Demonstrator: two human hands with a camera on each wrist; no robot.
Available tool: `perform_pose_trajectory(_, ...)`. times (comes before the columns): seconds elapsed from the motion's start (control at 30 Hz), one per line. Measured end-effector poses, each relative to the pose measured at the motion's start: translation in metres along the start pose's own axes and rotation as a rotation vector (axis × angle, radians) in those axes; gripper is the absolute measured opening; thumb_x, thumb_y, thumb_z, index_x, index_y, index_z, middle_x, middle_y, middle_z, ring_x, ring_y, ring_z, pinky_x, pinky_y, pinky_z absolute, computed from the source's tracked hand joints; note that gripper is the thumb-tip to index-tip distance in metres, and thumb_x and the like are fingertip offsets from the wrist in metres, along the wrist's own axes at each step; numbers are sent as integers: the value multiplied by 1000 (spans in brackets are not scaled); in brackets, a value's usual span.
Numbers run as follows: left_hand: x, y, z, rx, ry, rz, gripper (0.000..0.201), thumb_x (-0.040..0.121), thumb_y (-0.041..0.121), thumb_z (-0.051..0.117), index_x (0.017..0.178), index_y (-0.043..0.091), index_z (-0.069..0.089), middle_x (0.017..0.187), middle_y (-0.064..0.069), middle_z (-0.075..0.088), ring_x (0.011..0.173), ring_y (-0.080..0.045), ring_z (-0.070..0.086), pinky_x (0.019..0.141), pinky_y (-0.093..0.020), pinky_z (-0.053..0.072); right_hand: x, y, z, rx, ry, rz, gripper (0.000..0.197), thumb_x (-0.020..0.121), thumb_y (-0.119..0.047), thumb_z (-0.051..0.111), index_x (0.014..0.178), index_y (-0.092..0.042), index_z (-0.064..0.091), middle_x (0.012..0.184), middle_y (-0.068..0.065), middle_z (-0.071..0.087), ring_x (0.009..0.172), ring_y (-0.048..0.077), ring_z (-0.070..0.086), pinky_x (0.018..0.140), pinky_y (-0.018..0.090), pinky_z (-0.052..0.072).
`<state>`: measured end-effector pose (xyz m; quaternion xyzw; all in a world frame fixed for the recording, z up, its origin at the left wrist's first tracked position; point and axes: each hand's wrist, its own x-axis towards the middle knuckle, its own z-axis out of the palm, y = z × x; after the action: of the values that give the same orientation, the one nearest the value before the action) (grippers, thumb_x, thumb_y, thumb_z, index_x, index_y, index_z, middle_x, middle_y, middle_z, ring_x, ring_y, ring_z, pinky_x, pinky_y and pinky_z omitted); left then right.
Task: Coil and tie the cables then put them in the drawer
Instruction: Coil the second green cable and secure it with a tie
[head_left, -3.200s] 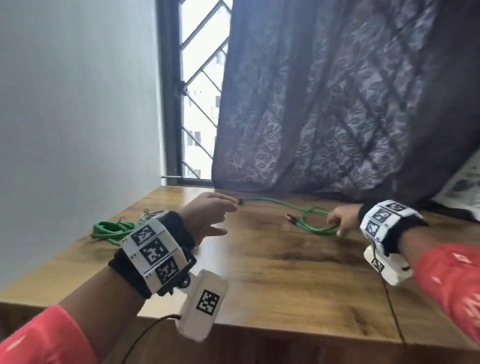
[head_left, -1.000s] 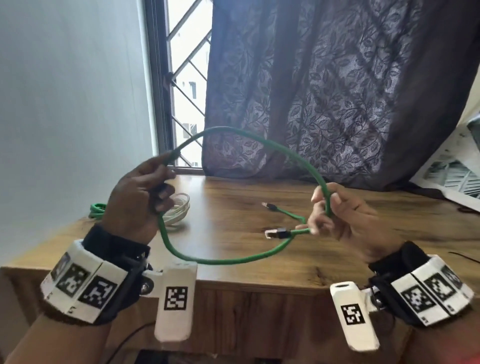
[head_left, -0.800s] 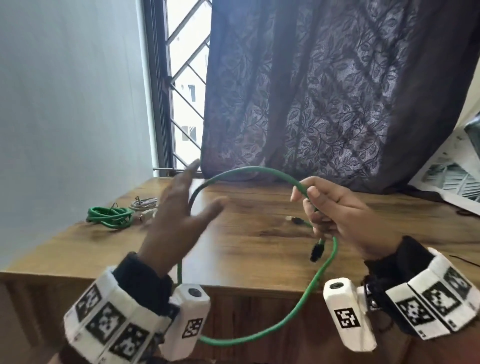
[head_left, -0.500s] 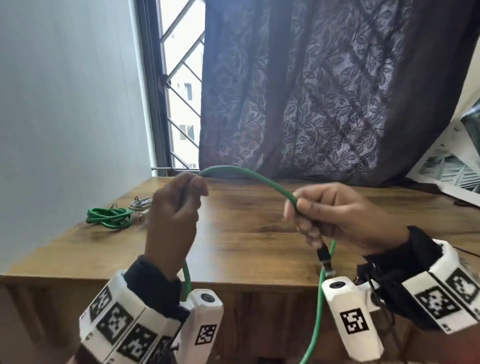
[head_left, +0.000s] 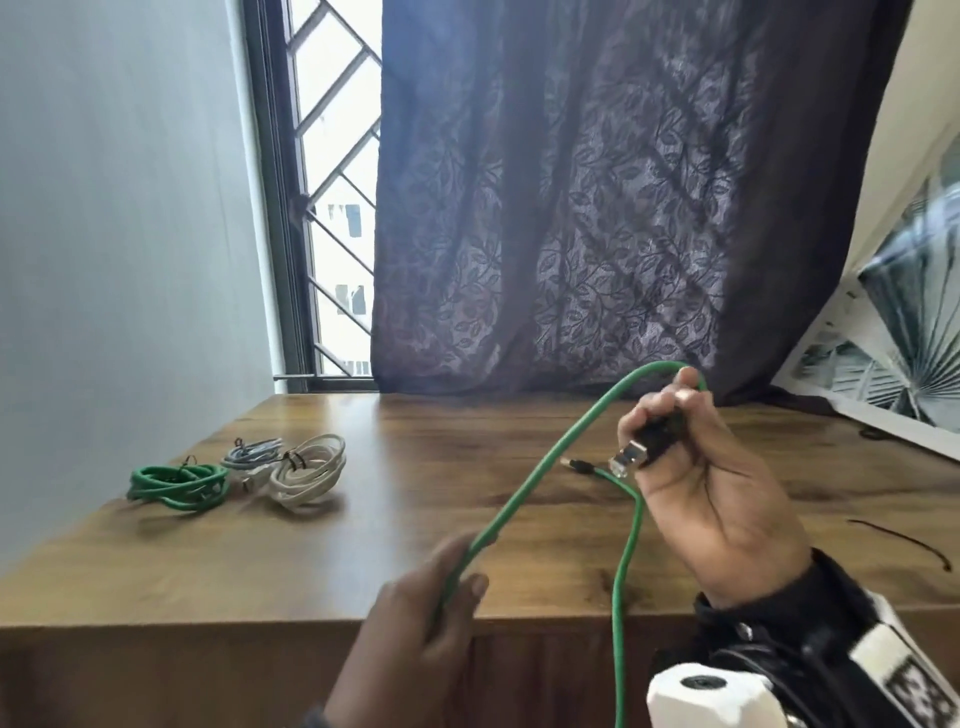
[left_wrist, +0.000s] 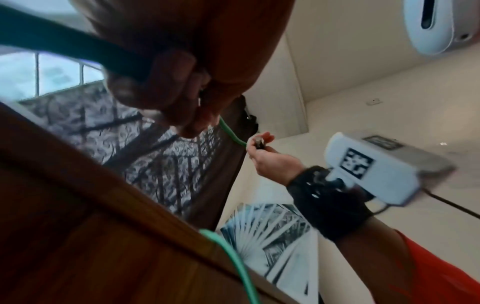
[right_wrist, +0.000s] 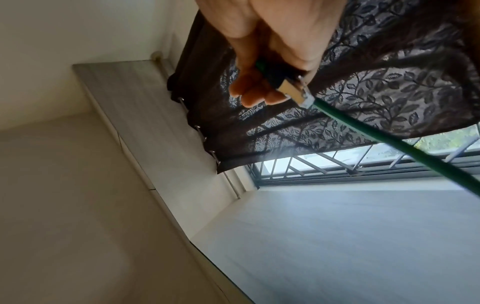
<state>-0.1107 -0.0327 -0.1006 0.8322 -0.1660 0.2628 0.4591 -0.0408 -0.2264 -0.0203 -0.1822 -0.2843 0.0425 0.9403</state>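
Nearest the camera, a thin green cable is gripped by the left hand, whose fingers are curled round it just in front of the near edge of the wooden table. From that grip the cable is seen rising to the right, arching over the right hand, which is held above the table with its palm turned up. The cable's black plug with a clear tip is pinched there between thumb and curled fingers. A second stretch of the same cable is seen dropping from beside the right hand past the table's front edge, and its other plug is visible just above the tabletop behind. Further back on the left, three coiled bundles lie together: a green coil, a white coil and a small grey-blue coil. Behind the table, a dark leaf-patterned curtain hangs beside a barred window.
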Motion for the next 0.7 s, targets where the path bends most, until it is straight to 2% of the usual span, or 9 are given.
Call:
perform_pose_trajectory(0.1, -16, 10, 13, 370, -65, 15, 48, 88, 46, 35, 128, 64, 15, 85, 23, 65, 83, -6, 64, 69, -16, 45, -9, 1, 11, -184, 14, -152, 11, 75, -19, 54, 84, -18, 60, 65, -5, 66, 64, 9, 65, 60, 22, 55)
perform_pose_trajectory(0.13, -18, 9, 17, 566, -101, 127, 54, 90, 36, 35, 137, 51, 15, 91, 22, 67, 81, -1, 66, 63, -12, 48, -12, 3, 12, -291, -31, -172, 9, 77, -21, 53, 85, -19, 57, 63, -4, 64, 60, 10, 63, 57, 21, 53)
perform_pose_trajectory(0.2, -17, 12, 20, 629, -245, 118, 57, 77, 35, 35, 134, 31, 34, 76, 19, 69, 46, 1, 61, 37, -15, 44, -20, 12, 12, -617, -154, -241, 7, 80, -24, 57, 86, -21, 54, 58, -1, 60, 53, 14, 55, 50, 20, 47)
perform_pose_trajectory(0.3, -19, 10, 24, 748, -220, 302, 53, 69, 35, 36, 119, 24, 46, 67, 12, 67, 30, -8, 52, 23, -17, 33, -29, 23, 1, -1076, -348, -328, 6, 84, -21, 60, 86, -22, 54, 58, 1, 58, 55, 13, 54, 57, 20, 44)
perform_pose_trajectory(0.43, -12, 28, 6, 801, -134, 440, 31, 69, 30, 40, 93, 20, 57, 60, 6, 56, 33, -16, 49, 25, -20, 32, -33, 23, -15, -1404, -425, -170, 2, 87, -22, 52, 87, -22, 54, 59, 3, 54, 57, 9, 52, 61, 24, 42)
perform_pose_trajectory(0.5, -11, 32, -2, 814, -81, 459, 19, 71, 28, 45, 76, 19, 62, 58, 5, 52, 38, -17, 50, 28, -21, 33, -36, 24, -21, -1585, -472, -113, 6, 87, -21, 48, 88, -21, 54, 58, -4, 54, 59, 6, 52, 62, 18, 39)
perform_pose_trajectory(0.57, -9, 34, -10, 815, 5, 442, 20, 78, 29, 49, 65, 18, 60, 56, 5, 51, 41, -18, 51, 31, -24, 35, -42, 26, -25, -1755, -558, -40, 22, 90, -40, 40, 92, -22, 52, 62, -14, 54, 63, 0, 53, 61, 13, 38)
perform_pose_trajectory(0.63, -6, 37, -16, 791, 79, 391, 32, 81, 40, 49, 59, 17, 56, 54, 4, 52, 44, -19, 53, 34, -25, 37, -51, 27, -27, -1875, -688, 101, 49, 82, -70, 26, 93, -27, 46, 69, -13, 55, 67, 2, 52, 64, 21, 41)
perform_pose_trajectory(0.7, -2, 39, -19, 748, 111, 312, 40, 78, 51, 49, 57, 17, 54, 53, 4, 52, 45, -17, 52, 38, -26, 36, -58, 31, -27, -1839, -800, 209, 42, 80, -72, 28, 83, -32, 41, 70, -10, 50, 65, 5, 48, 62, 26, 40)
